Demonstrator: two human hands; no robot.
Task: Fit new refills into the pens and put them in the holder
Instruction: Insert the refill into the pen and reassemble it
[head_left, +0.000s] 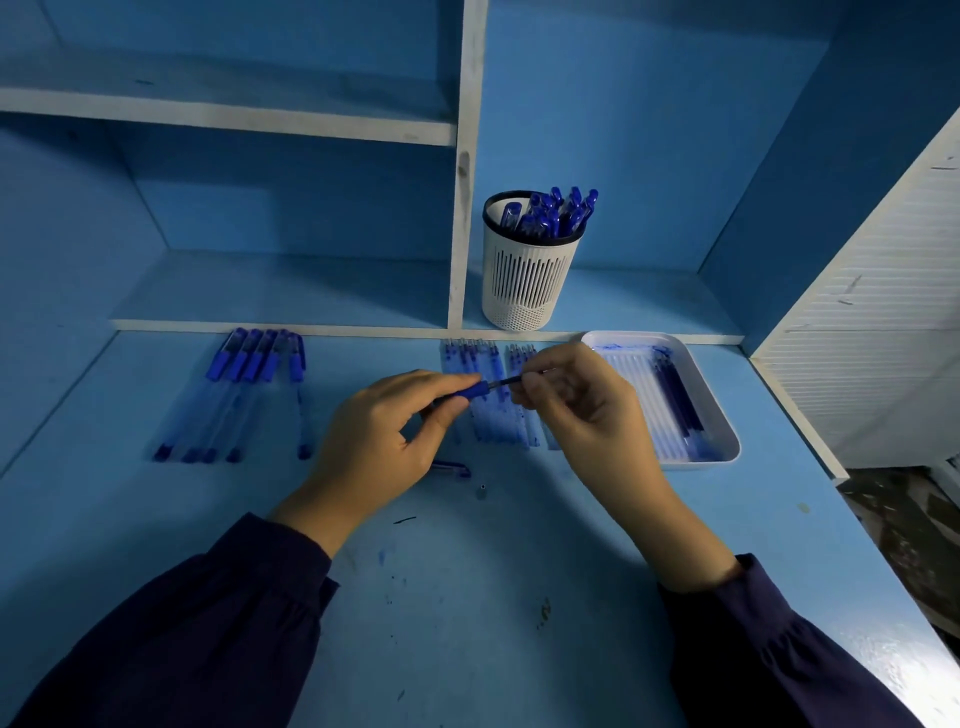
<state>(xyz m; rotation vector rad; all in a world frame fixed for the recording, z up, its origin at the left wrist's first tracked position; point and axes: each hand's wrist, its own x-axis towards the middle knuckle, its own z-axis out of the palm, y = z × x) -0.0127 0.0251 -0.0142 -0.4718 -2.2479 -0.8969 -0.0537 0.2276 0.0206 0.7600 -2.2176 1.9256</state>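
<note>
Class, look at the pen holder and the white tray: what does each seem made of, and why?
Pen holder: probably matt white moulded plastic; thin even slots, perforated base. Tray: probably smooth white plastic; rounded rim, slight sheen.

A light-blue ink-stained counter (467, 597) is backed by blue-painted shelving with white edges (470, 156); a white ribbed panel (883, 322) is set at the right.

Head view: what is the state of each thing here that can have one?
pen barrel: uncapped, held above the desk.
refill: partly inside the pen barrel.
left hand: grips the pen barrel.
right hand: pinches the refill.
holder: upright, stored pens inside.
tray: holds several dark refills.
cap: off, lying on the desk.
pens at left: lying side by side.
</note>
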